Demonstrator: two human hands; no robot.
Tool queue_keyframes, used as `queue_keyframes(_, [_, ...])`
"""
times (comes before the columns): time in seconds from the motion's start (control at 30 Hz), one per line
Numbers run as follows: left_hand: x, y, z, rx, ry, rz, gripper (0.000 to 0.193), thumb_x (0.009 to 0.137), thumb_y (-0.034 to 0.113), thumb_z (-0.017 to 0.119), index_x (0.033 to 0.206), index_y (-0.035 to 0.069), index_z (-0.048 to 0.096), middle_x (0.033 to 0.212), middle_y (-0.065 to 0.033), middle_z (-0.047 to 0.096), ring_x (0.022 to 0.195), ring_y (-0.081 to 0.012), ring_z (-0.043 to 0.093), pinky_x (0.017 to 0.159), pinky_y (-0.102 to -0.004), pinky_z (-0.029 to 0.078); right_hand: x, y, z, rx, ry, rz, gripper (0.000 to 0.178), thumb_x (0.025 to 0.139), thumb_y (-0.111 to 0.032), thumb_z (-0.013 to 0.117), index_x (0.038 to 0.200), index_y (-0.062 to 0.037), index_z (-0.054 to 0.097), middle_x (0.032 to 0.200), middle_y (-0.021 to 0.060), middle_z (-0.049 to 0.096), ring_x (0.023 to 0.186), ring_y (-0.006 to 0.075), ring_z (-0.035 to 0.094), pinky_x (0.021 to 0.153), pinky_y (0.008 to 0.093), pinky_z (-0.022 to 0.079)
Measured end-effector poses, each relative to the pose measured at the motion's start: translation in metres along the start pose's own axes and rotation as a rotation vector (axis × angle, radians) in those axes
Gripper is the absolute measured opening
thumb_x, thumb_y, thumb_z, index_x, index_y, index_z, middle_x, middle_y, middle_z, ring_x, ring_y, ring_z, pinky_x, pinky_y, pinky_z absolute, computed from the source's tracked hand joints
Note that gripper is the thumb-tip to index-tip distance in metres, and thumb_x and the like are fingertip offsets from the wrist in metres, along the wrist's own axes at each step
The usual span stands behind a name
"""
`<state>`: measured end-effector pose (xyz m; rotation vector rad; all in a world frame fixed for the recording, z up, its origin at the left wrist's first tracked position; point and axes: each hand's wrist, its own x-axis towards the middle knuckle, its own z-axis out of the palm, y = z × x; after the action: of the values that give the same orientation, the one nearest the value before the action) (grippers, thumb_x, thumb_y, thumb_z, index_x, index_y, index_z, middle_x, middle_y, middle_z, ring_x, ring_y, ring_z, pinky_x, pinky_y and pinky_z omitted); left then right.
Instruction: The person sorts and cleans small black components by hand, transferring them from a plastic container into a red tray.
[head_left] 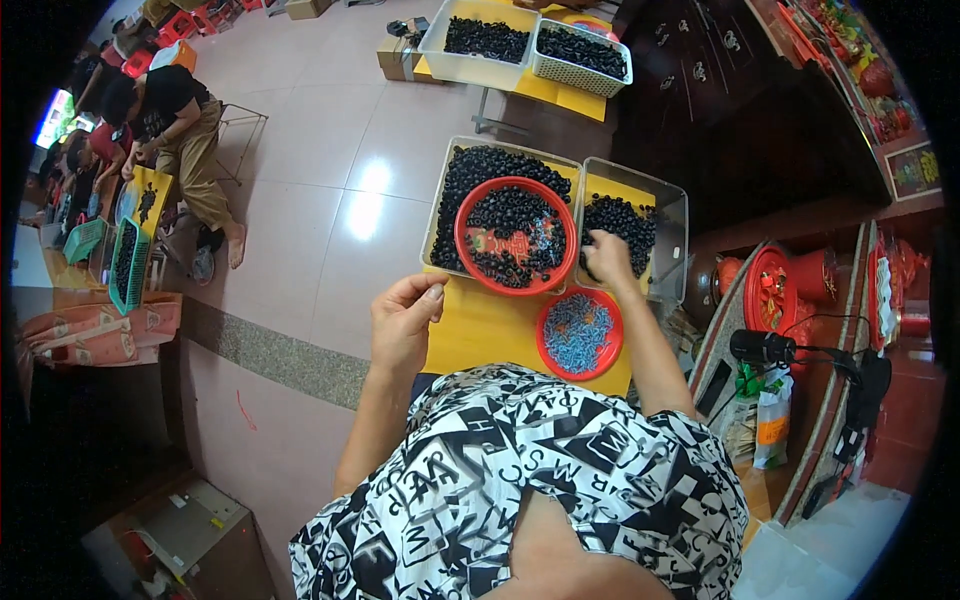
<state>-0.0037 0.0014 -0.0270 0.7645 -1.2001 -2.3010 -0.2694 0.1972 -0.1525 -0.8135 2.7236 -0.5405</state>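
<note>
The right hand (607,255) is pinched closed on black pieces (620,220) in the tray (668,205); the left hand (405,320), closed on something small, is held at 9 o'clock.

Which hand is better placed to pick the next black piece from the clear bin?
The right hand, probably: it already rests on the black pieces in the right clear bin. The left hand is pinched shut at the yellow table edge.

Wears a loose short-sleeved black-and-white shirt (560,470) printed all over with bold block letters; forearms bare, no jewellery visible.
</note>
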Motion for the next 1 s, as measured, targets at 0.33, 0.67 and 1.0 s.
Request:
queue_keyframes(0.33, [0.001,0.002,-0.021,-0.002,0.131,-0.038,0.015,0.079,0.001,0.057,0.092,-0.006,0.059,0.07,-0.0024,0.054,0.06,-0.0083,0.045,0.055,-0.0198,0.035,0.035,-0.101,0.097,0.018,0.045,-0.284,0.012,0.071,-0.016,0.06,0.077,-0.0052,0.058,0.082,0.0175,0.054,0.082,0.0339,0.054,0.072,0.042,0.045])
queue_keyframes(0.67, [0.01,-0.012,-0.022,0.037,0.092,-0.081,0.017,0.08,0.003,0.057,0.095,-0.005,0.059,0.07,-0.002,0.054,0.061,-0.0081,0.046,0.057,-0.0197,0.038,0.034,-0.108,0.08,0.447,-0.344,-0.027,0.016,0.076,-0.017,0.06,0.081,-0.0009,0.058,0.079,0.0132,0.057,0.069,0.0223,0.055,0.058,0.0332,0.044])
queue_keyframes(1.0, [0.018,-0.02,0.027,0.489,-0.163,0.257,0.029,0.076,0.0,0.06,0.105,0.001,0.059,0.088,-0.002,0.051,0.072,-0.0077,0.047,0.062,-0.0198,0.039,-0.05,-0.148,-0.023,1.785,-0.906,0.158,0.017,0.083,-0.014,0.057,0.091,0.0007,0.059,0.076,0.0038,0.058,0.06,0.0077,0.05,0.052,0.0189,0.038])
